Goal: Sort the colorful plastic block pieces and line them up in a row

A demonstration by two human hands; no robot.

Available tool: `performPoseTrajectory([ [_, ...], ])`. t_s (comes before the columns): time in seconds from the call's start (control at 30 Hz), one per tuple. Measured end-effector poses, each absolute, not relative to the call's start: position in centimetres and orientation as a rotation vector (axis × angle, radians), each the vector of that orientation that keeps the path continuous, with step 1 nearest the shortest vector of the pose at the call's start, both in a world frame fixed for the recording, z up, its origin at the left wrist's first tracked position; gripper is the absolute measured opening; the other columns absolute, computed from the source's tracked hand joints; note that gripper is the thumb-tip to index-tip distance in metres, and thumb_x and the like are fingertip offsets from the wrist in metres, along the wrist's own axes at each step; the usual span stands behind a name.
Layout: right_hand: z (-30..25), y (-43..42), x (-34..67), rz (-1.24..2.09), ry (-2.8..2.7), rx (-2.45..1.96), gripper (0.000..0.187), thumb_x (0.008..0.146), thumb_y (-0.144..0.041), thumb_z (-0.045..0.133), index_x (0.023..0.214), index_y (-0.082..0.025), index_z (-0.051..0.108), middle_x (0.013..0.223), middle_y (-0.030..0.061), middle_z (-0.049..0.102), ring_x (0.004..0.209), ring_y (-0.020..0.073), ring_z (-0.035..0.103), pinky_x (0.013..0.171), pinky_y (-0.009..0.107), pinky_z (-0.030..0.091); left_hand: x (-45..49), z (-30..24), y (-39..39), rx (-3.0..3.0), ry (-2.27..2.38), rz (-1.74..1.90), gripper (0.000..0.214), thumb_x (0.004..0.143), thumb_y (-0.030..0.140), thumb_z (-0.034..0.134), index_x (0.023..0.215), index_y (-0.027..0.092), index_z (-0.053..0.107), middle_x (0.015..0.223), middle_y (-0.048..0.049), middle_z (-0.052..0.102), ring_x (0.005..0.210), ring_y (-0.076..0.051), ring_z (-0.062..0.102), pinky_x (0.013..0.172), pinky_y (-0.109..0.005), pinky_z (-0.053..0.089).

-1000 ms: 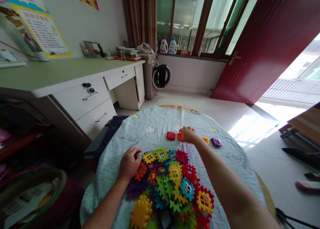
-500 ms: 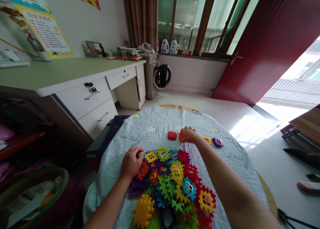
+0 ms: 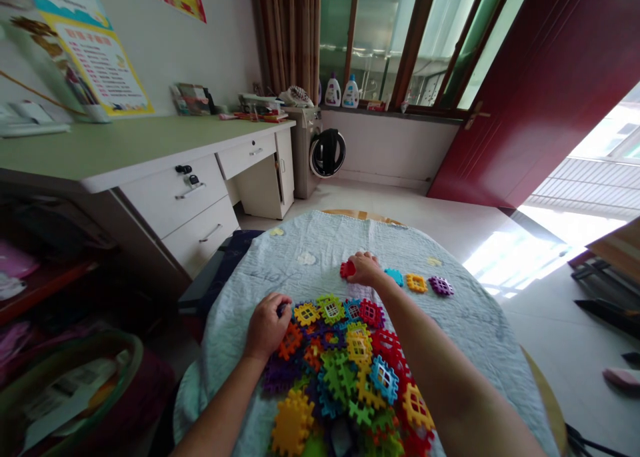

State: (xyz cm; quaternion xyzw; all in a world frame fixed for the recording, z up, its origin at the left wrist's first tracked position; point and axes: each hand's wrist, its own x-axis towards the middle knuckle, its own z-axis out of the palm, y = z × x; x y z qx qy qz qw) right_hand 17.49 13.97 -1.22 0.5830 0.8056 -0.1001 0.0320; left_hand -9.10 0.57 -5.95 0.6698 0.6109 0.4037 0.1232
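A heap of multicoloured plastic waffle-block pieces [image 3: 340, 370] lies on a pale blue quilted cloth [image 3: 310, 257] covering a round table. My left hand [image 3: 267, 327] rests at the heap's upper left edge, fingers curled around a small dark piece [image 3: 283, 308]. My right hand [image 3: 365, 269] reaches beyond the heap, touching a red piece [image 3: 347, 269]. To its right, a teal piece [image 3: 394, 277], a yellow piece [image 3: 416, 282] and a purple piece [image 3: 441, 286] lie apart in a row. My right hand may hide other pieces.
A green-topped desk with white drawers [image 3: 173, 190] stands to the left, and a basket [image 3: 75, 397] sits low at left. A washing machine [image 3: 313, 152] stands ahead beneath a windowsill with bottles [image 3: 340, 92]. A red door [image 3: 520, 97] stands open at right.
My right hand has shifted left onto the red piece. A teal piece now shows in the row, and the orange piece no longer shows. My left hand has barely moved.
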Motion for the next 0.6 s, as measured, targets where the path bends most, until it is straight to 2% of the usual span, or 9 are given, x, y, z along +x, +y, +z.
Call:
performPoseTrajectory([
  [0.3,-1.3,14.1,17.2,-0.331,2.487,1.826,0.047,0.07,-0.04,0.072,0.112,-0.018,0.067,0.12,0.0148,0.06,0.115,0.0334,0.048,0.094,0.043,0.034,-9.0,-5.9,0.5,1.947,1.792,1.173,0.015,0.079,0.024,0.05,0.078,0.021,0.065,0.083,-0.0039,0.068,0.083,-0.021,0.064,0.082,-0.035,0.051],
  [0.37,-0.9,13.9,17.5,-0.335,2.493,1.862,0.057,0.07,-0.044,0.073,0.12,-0.019,0.064,0.127,0.0146,0.058,0.118,0.0336,0.047,0.097,0.044,0.034,-9.0,-5.9,0.5,1.948,1.793,1.168,0.015,0.08,0.024,0.05,0.078,0.021,0.065,0.083,-0.0041,0.068,0.084,-0.021,0.064,0.083,-0.035,0.051],
  [0.47,-0.3,12.9,19.3,-0.362,2.532,2.048,0.068,0.076,-0.048,0.067,0.136,-0.02,0.052,0.138,0.0145,0.052,0.123,0.0325,0.045,0.1,0.044,0.035,-9.1,-5.8,0.5,1.95,1.798,1.152,0.015,0.08,0.024,0.05,0.079,0.021,0.065,0.084,-0.0043,0.068,0.084,-0.022,0.065,0.084,-0.035,0.051],
  [0.53,-0.3,11.5,21.5,-0.431,2.621,2.279,0.062,0.08,-0.045,0.061,0.136,-0.019,0.051,0.136,0.0139,0.054,0.123,0.0307,0.047,0.1,0.043,0.037,-9.1,-5.8,0.5,1.953,1.804,1.143,0.015,0.081,0.024,0.05,0.079,0.021,0.065,0.084,-0.0043,0.068,0.085,-0.022,0.065,0.084,-0.036,0.051],
  [0.6,-1.1,9.5,24.1,-0.501,2.737,2.489,0.053,0.081,-0.044,0.058,0.127,-0.018,0.057,0.128,0.0138,0.059,0.118,0.029,0.052,0.099,0.043,0.04,-9.1,-5.9,0.6,1.952,1.809,1.142,0.015,0.081,0.024,0.05,0.079,0.022,0.064,0.084,-0.0044,0.069,0.084,-0.022,0.065,0.084,-0.036,0.051],
])
